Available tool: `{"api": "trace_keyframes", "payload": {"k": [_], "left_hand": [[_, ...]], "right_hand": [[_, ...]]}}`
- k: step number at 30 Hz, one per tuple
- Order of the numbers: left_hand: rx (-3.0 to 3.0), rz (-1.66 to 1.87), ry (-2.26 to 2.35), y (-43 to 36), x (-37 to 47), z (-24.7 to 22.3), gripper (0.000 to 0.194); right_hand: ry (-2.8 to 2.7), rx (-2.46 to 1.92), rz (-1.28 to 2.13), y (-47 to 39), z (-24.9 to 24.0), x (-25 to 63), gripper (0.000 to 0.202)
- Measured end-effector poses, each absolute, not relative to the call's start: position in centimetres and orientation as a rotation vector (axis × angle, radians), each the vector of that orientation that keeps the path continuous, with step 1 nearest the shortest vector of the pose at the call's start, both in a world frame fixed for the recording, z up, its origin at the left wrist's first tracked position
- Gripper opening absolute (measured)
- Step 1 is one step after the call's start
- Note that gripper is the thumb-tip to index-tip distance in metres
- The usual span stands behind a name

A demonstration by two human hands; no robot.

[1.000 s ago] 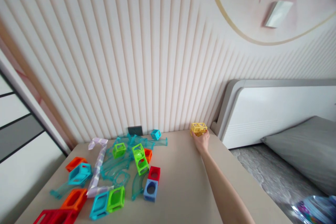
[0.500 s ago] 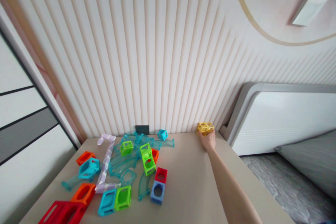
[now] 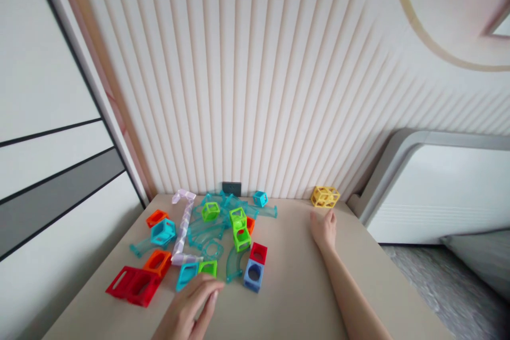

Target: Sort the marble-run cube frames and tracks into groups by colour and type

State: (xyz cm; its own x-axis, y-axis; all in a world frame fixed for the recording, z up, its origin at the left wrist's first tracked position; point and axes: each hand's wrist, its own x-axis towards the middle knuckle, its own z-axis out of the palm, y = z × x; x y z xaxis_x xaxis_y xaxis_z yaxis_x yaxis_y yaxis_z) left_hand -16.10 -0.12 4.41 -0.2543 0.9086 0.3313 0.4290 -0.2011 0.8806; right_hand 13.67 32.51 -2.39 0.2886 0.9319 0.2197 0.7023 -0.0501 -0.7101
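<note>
My right hand (image 3: 324, 229) lies just in front of the yellow cube blocks (image 3: 325, 197) against the wall. Its thumb and fingers are apart and hold nothing. At the front left, my left hand (image 3: 195, 305) shows loosely bent fingers with a gap to the thumb, and nothing is seen in it. It partly covers a light-blue block (image 3: 186, 274) and a green block (image 3: 207, 268) joined side by side. To its right stand a red block (image 3: 258, 253) and a blue block with a round hole (image 3: 254, 274), end to end.
Clear teal track pieces (image 3: 209, 223) lie in a pile with green blocks (image 3: 240, 231) on top. A patterned lilac strip (image 3: 184, 228) runs left of them. Red blocks (image 3: 135, 286) and an orange block (image 3: 158, 262) are at the left. The ribbed wall (image 3: 255, 90) bounds the tabletop.
My right hand has let go of the yellow blocks and drawn back toward me. My left hand has come into view at the front. The view has shifted left.
</note>
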Motion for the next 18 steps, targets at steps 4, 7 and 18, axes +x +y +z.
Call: {"api": "trace_keyframes", "payload": {"k": [4,7,18], "left_hand": [[1.714,1.502,1.614,3.6,-18.6,6.1,0.017],[1.907,1.460,1.623,5.1,-18.1,5.4,0.022],[2.609,1.048,1.276,3.0,-13.8,2.5,0.036]], "right_hand": [[-1.519,-1.718,0.443,28.6,-3.4,10.6,0.085],[-1.579,-1.577,0.496,25.1,-4.1,7.6,0.075],[-1.830,-1.206,0.634,19.9,-2.5,4.7,0.043]]}}
